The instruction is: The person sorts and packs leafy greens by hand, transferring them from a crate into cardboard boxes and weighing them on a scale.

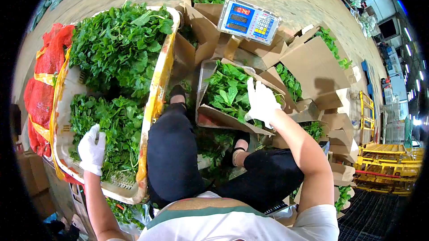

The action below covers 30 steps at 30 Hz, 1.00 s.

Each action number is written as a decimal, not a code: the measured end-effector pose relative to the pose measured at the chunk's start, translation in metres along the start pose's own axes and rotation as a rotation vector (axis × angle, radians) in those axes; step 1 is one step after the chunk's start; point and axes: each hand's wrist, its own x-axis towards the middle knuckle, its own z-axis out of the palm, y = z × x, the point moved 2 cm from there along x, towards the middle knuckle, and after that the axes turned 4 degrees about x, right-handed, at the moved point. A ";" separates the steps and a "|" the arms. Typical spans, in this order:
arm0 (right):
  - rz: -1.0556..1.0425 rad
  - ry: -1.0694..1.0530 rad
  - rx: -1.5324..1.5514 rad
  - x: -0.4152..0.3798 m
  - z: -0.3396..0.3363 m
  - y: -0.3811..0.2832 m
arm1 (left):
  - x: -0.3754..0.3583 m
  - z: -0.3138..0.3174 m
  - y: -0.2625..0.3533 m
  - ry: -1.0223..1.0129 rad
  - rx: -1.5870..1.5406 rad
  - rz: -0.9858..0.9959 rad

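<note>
My left hand, in a white glove, hovers at the edge of a pile of leafy greens in a white plastic crate. Its fingers are apart and slightly curled, with nothing visible in them. My right hand, also gloved, rests over the right side of a cardboard box filled with leafy greens. Its fingers are stretched out against the leaves and box edge. That box sits on a scale platform. Behind it, the scale's display shows red digits that look like 0.740.
Open cardboard boxes with greens crowd the right side and back. Red mesh sacks lie left of the crate. Loose leaves litter the floor between my legs. Yellow metal carts stand at far right.
</note>
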 end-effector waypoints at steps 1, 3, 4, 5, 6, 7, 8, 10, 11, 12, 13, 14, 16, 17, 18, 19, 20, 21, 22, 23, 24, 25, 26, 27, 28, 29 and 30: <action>-0.027 0.096 -0.064 0.007 0.021 0.005 | 0.004 -0.002 0.005 0.002 0.003 -0.005; 0.021 -0.099 0.035 0.019 0.028 0.007 | 0.010 -0.007 0.016 0.033 0.003 0.030; 0.058 -0.065 0.157 0.021 0.025 0.010 | 0.011 -0.011 0.021 0.023 -0.041 0.012; 0.095 -0.031 0.277 0.021 0.022 0.016 | 0.012 -0.011 0.020 0.028 -0.041 0.010; 0.104 -0.019 0.339 0.020 0.021 0.023 | 0.012 -0.010 0.018 0.020 -0.033 -0.001; 0.102 0.013 0.370 0.017 0.021 0.029 | 0.012 -0.009 0.015 0.008 -0.025 -0.012; 0.037 0.030 0.417 0.015 0.018 0.035 | 0.010 -0.007 0.013 0.008 -0.025 -0.015; 0.035 0.100 0.457 0.003 0.002 0.036 | 0.009 -0.003 0.009 0.025 -0.025 -0.004; 0.092 0.142 0.418 -0.001 0.000 0.040 | 0.009 -0.003 0.009 0.020 -0.024 -0.001; 0.089 0.110 0.541 0.000 0.000 0.048 | 0.009 -0.003 0.010 0.037 -0.018 0.027; 0.085 0.081 0.663 0.000 0.000 0.059 | 0.009 -0.003 0.011 0.057 -0.014 0.055; 0.057 0.132 0.663 0.001 0.009 0.072 | 0.011 -0.003 0.013 0.058 -0.017 0.056; 0.119 0.155 0.710 -0.007 0.003 0.080 | 0.013 -0.005 0.018 0.000 -0.001 0.013; 0.140 0.117 0.671 -0.015 -0.015 0.076 | 0.013 -0.006 0.020 -0.001 -0.002 0.011; 0.087 0.321 0.635 -0.006 0.016 0.099 | 0.013 -0.007 0.022 -0.009 -0.009 -0.003; 0.107 0.328 0.822 -0.025 -0.034 0.064 | 0.013 -0.008 0.023 -0.016 -0.016 -0.016; 0.132 0.272 0.847 -0.023 -0.036 0.057 | 0.013 -0.009 0.024 -0.007 -0.013 -0.002; 0.160 0.220 0.875 -0.024 -0.036 0.053 | 0.013 -0.008 0.024 -0.002 -0.012 0.005; 0.146 0.318 0.587 -0.012 -0.006 0.055 | 0.014 -0.006 0.023 0.031 -0.053 0.041; 0.104 0.181 0.616 -0.009 -0.003 0.043 | 0.015 -0.005 0.023 0.065 -0.095 0.075; 0.030 0.242 0.457 -0.006 0.014 0.036 | 0.019 -0.005 0.028 0.102 -0.130 0.107; -0.046 0.300 0.296 -0.002 0.029 0.029 | 0.024 -0.008 0.037 0.109 -0.131 0.110; 0.026 0.097 0.247 0.002 0.022 0.018 | 0.029 -0.013 0.051 0.117 -0.133 0.147; 0.096 -0.105 0.196 0.003 0.014 0.010 | 0.034 -0.016 0.065 0.126 -0.134 0.183; 0.039 -0.025 0.093 0.012 0.031 0.014 | 0.040 -0.018 0.080 0.171 -0.199 0.215; 0.035 -0.016 0.092 0.013 0.023 0.014 | 0.044 -0.019 0.094 0.213 -0.215 0.277; 0.071 -0.048 0.103 0.014 0.013 0.016 | 0.049 -0.021 0.107 0.218 -0.230 0.326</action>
